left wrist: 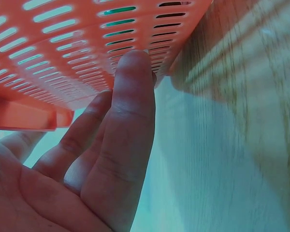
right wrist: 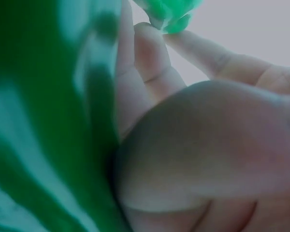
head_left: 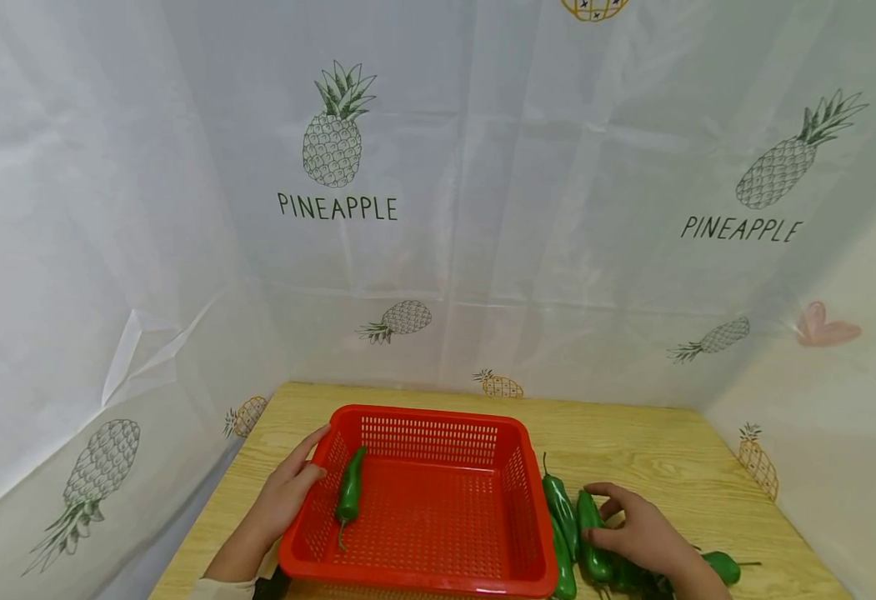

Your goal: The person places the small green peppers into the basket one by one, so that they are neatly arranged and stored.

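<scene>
A red plastic basket [head_left: 438, 583] with slotted walls stands on the table, and one green chili pepper [head_left: 350, 487] lies along its left side inside. My left hand [head_left: 283, 496] grips the basket's left rim; in the left wrist view its fingers [left wrist: 128, 111] lie against the slotted outer wall. To the right of the basket, my right hand [head_left: 643, 529] pinches another green pepper [head_left: 591, 546] between thumb and fingers. That pepper looms large and blurred in the right wrist view, with the thumb [right wrist: 183, 150] against it.
Two more green peppers [head_left: 560, 508] lie between the basket and my right hand. Another pepper [head_left: 721, 568] is right of the wrist, and several darker ones are partly hidden beneath the hand. White pineapple-printed sheeting [head_left: 483, 250] surrounds the wooden table [head_left: 633, 433].
</scene>
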`<state>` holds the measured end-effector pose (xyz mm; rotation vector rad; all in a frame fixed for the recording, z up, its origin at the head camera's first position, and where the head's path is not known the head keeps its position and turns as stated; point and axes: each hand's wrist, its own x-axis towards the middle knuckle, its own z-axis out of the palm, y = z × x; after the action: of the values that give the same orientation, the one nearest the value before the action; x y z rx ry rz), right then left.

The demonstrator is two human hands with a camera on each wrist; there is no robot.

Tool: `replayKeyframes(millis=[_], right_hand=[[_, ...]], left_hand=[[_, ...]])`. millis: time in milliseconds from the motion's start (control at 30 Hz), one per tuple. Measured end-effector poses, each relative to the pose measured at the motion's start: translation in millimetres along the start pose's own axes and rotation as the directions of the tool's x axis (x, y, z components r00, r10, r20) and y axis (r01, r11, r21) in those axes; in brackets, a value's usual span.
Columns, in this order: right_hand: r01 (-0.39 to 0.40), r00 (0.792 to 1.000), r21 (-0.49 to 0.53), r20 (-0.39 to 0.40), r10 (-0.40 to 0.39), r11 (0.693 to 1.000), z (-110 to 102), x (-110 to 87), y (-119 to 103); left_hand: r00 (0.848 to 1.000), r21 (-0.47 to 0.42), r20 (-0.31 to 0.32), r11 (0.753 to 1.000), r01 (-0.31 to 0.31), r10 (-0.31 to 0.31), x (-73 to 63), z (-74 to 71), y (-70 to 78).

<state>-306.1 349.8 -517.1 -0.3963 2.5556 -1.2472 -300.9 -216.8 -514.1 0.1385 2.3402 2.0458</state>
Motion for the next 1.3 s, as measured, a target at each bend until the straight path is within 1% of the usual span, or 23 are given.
replayKeyframes(millis=[300, 533, 733, 867, 933, 1200, 1300], right_hand=[[0.009, 1.0, 0.028, 0.025, -0.009, 1.0, -0.3, 1.5, 2.3], [0.028, 0.997, 0.114, 0.071, -0.037, 0.993, -1.4, 3.4, 5.5], [0.03, 0.996, 0.146, 0.076, -0.041, 0.989, -2.6, 2.6, 5.9], [0.025, 0.997, 0.153, 0.063, -0.035, 0.988, -3.4, 2.4, 6.1], [0.025, 0.998, 0.142, 0.045, -0.032, 0.989, -3.4, 2.5, 6.7], [-0.022, 0.999, 0.07, -0.046, 0.026, 0.997, -3.4, 1.9, 7.1], [-0.039, 0.998, 0.082, -0.054, 0.043, 0.996, -3.5, 1.7, 5.6]], left_hand=[[1.0, 0.005, 0.002, 1.0, 0.0, 0.0, 0.4, -0.2, -0.4], [1.0, 0.01, -0.002, 1.0, 0.001, 0.0, 0.4, 0.0, 0.0], [1.0, 0.014, -0.008, 1.0, 0.007, -0.007, 1.3, -0.1, -1.1], [1.0, 0.015, -0.005, 1.0, 0.009, -0.009, 1.6, -0.1, -1.2], [1.0, 0.014, -0.007, 1.0, 0.01, -0.01, 1.3, 0.1, -0.8], [0.999, 0.055, -0.045, 0.998, 0.023, -0.021, -0.5, 0.8, -0.8], [0.998, 0.062, -0.058, 0.997, 0.035, -0.032, -0.5, 1.8, 0.2]])
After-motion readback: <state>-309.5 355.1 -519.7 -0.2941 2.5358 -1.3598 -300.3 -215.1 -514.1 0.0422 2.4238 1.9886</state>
